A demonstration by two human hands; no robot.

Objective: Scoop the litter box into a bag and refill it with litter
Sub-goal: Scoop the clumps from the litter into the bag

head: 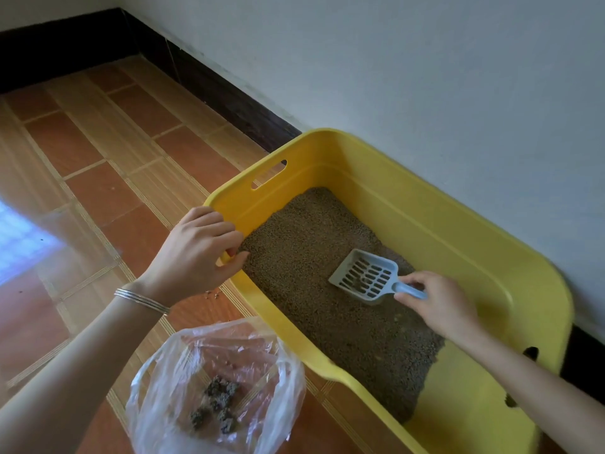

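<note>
Litter box [406, 204], a deep rectangular tub of smooth, glossy yellow plastic with rounded corners and a slot handle cut into its far end wall, is set on the tiled floor [98, 165] close against a white wall [425, 77]; no brand, label or writing can be read on it or anywhere else in view. Its bottom is covered by litter [314, 257], a coarse, granular brown layer that thins at the near end, where bare yellow plastic is exposed. A scoop [365, 275] of pale blue-grey plastic, shovel-shaped with rows of oblong slots through its blade, is laid on the litter near the middle of the box, and a few grains are seen on its slotted blade. Its short rounded handle is pinched by the thumb and fingers of the right hand [438, 303]. The near-left rim of the box is grasped by the left hand [196, 253], whose fingers are curled over the edge, and thin silver bangles [142, 298] are worn on that wrist. A bag [216, 388] of thin, crinkled, transparent plastic is spread open on the floor just beside the box's near-left side, and several dark, rough clumps [217, 404] are held in it. The floor is made of glossy reddish-brown tiles crossed by pale striped bands, and a dark skirting [209, 83] is run along the foot of the wall.
</note>
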